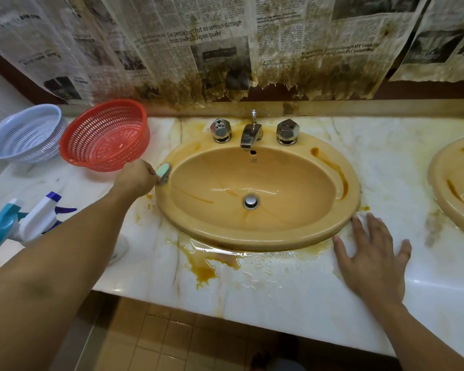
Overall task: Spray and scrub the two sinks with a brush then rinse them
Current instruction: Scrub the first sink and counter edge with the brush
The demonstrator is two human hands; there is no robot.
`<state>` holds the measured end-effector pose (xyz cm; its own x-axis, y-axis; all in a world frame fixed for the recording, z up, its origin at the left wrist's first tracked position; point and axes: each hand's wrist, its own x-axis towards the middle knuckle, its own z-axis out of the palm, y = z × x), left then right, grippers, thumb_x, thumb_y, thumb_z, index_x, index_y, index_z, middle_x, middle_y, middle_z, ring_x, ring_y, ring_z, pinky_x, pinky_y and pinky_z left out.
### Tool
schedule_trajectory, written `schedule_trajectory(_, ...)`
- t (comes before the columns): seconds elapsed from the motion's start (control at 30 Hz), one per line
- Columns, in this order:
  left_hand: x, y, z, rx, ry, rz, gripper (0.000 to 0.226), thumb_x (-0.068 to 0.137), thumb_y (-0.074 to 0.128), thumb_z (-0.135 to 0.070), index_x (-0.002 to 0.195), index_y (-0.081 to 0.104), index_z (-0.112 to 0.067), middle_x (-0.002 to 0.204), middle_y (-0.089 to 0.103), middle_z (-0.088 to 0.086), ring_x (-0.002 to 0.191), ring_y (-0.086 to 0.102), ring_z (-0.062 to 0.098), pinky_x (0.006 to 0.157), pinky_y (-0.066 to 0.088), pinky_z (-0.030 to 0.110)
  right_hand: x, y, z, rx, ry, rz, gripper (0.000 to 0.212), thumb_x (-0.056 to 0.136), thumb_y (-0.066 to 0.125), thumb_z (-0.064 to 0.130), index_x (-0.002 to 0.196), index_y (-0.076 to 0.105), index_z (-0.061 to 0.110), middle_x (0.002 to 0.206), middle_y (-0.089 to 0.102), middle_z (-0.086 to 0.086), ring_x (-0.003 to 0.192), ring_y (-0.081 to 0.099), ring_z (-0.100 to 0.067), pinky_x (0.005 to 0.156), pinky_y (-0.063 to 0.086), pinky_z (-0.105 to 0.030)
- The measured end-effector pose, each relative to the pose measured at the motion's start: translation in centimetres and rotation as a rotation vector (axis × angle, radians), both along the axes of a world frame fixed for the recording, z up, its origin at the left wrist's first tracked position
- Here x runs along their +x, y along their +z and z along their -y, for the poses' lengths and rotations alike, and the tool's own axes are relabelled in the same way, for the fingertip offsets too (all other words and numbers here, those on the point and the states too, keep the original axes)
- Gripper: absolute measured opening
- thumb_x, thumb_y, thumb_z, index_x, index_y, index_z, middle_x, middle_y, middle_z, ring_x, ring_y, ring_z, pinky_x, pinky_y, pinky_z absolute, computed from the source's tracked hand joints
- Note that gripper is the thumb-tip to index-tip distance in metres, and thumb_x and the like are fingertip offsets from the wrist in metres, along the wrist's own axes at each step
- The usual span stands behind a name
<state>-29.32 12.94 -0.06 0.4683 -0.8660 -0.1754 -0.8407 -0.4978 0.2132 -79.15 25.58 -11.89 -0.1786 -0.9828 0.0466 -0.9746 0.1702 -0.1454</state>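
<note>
A tan oval sink (340, 167) with brown streaks sits in the middle of the white marble counter. My left hand (135, 179) grips a pale green brush (163, 171) and holds it against the sink's left rim. With its fingers spread, my right hand (370, 253) rests flat on the wet counter by the sink's front right rim. At the right edge of the view, part of a second tan sink (450, 183) shows. Two spray bottles (38, 218), one with a teal head and one white with a purple trigger, stand at the left, partly behind my left arm.
A red colander (106, 135) and a white colander (24, 133) stand at the back left. A chrome tap (249, 135) with two knobs is behind the sink. Brown puddles lie on the counter's front (206, 266). Stained newspaper (225, 49) covers the wall.
</note>
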Motion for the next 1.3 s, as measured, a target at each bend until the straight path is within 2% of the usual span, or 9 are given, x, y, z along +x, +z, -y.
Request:
schedule_trajectory(0.13, -0.5, 0.2, -4.0, 0.029, -0.018, -0.046, 0.017, 0.091, 0.075, -0.028, 0.095, 0.08, -0.012, 0.082, 0.07, 0.005, 0.069, 0.062, 0.019, 0.061, 0.046, 0.031, -0.1, 0.0, 0.0, -0.004, 0.006, 0.004, 0.075, 0.096, 0.018, 0.068, 0.155, 0.033, 0.025, 0.165, 0.026, -0.003, 0.153, 0.019, -0.02, 0.117, 0.014, -0.065)
schedule_trajectory(0.23, -2.4, -1.7, -9.9, -0.072, 0.011, -0.113, 0.017, 0.091, 0.073, -0.031, 0.103, 0.079, -0.019, 0.095, 0.074, 0.013, 0.078, 0.064, 0.026, 0.069, 0.046, 0.032, -0.1, 0.0, 0.0, -0.002, 0.011, -0.004, 0.076, 0.096, 0.016, 0.069, 0.155, 0.032, 0.025, 0.165, 0.025, -0.003, 0.153, 0.018, -0.02, 0.117, 0.014, -0.066)
schedule_trajectory(0.37, -4.6, -3.2, -15.2, -0.123, -0.017, -0.191, 0.019, 0.094, 0.072, -0.037, 0.107, 0.078, -0.024, 0.088, 0.072, 0.004, 0.072, 0.063, 0.017, 0.06, 0.044, 0.03, 0.0, 0.0, 0.0, 0.003, 0.009, -0.002, 0.073, 0.097, 0.018, 0.067, 0.155, 0.032, 0.025, 0.165, 0.025, -0.003, 0.153, 0.019, -0.021, 0.117, 0.015, -0.066)
schedule_trajectory(0.53, -4.5, -4.0, -15.0, -0.22, 0.019, -0.147, 0.025, 0.096, 0.069, -0.033, 0.115, 0.077, -0.019, 0.106, 0.076, 0.01, 0.099, 0.067, 0.031, 0.074, 0.046, 0.034, 0.0, 0.1, -0.1, -0.001, 0.005, 0.004, 0.073, 0.098, 0.016, 0.068, 0.156, 0.032, 0.026, 0.165, 0.024, -0.002, 0.153, 0.018, -0.02, 0.117, 0.014, -0.066)
schedule_trajectory(0.67, -4.9, -4.2, -14.5, -0.175, -0.06, -0.137, 0.024, 0.096, 0.068, -0.036, 0.115, 0.076, -0.023, 0.105, 0.075, 0.009, 0.097, 0.067, 0.03, 0.077, 0.053, 0.038, 0.0, 0.1, -0.1, -0.003, 0.005, -0.003, 0.075, 0.097, 0.013, 0.069, 0.156, 0.031, 0.026, 0.166, 0.023, -0.001, 0.153, 0.017, -0.019, 0.118, 0.014, -0.065)
schedule_trajectory(0.8, -2.4, -3.8, -14.4, -0.184, 0.083, -0.171, 0.024, 0.096, 0.069, -0.037, 0.113, 0.076, -0.021, 0.108, 0.074, 0.012, 0.095, 0.066, 0.032, 0.073, 0.048, 0.036, 0.0, 0.2, -0.1, -0.006, 0.007, 0.0, 0.074, 0.097, 0.015, 0.068, 0.155, 0.033, 0.026, 0.165, 0.025, -0.002, 0.153, 0.018, -0.021, 0.117, 0.015, -0.066)
schedule_trajectory(1.0, -7.0, -5.1, -16.4, -0.23, -0.11, -0.163, 0.026, 0.097, 0.067, -0.034, 0.117, 0.075, -0.019, 0.102, 0.076, 0.007, 0.093, 0.067, 0.03, 0.073, 0.05, 0.035, 0.0, 0.2, -0.1, -0.011, 0.006, -0.007, 0.073, 0.097, 0.016, 0.067, 0.154, 0.034, 0.024, 0.164, 0.027, -0.003, 0.152, 0.02, -0.021, 0.116, 0.016, -0.066)
schedule_trajectory(1.17, -6.6, -5.3, -16.4, -0.309, 0.058, -0.165, 0.027, 0.098, 0.065, -0.031, 0.118, 0.074, -0.015, 0.103, 0.076, 0.012, 0.093, 0.068, 0.032, 0.07, 0.046, 0.032, 0.1, 0.2, -0.1, 0.004, 0.0, 0.001, 0.069, 0.099, 0.023, 0.064, 0.155, 0.034, 0.024, 0.164, 0.026, -0.002, 0.153, 0.018, -0.02, 0.117, 0.015, -0.066)
schedule_trajectory(1.3, -8.1, -5.4, -17.3, -0.257, -0.1, -0.133, 0.027, 0.097, 0.067, -0.036, 0.119, 0.075, -0.02, 0.101, 0.076, 0.008, 0.094, 0.069, 0.031, 0.071, 0.051, 0.036, 0.0, 0.1, -0.1, -0.006, -0.002, -0.007, 0.069, 0.1, 0.02, 0.064, 0.155, 0.033, 0.025, 0.164, 0.027, -0.003, 0.152, 0.019, -0.019, 0.116, 0.016, -0.065)
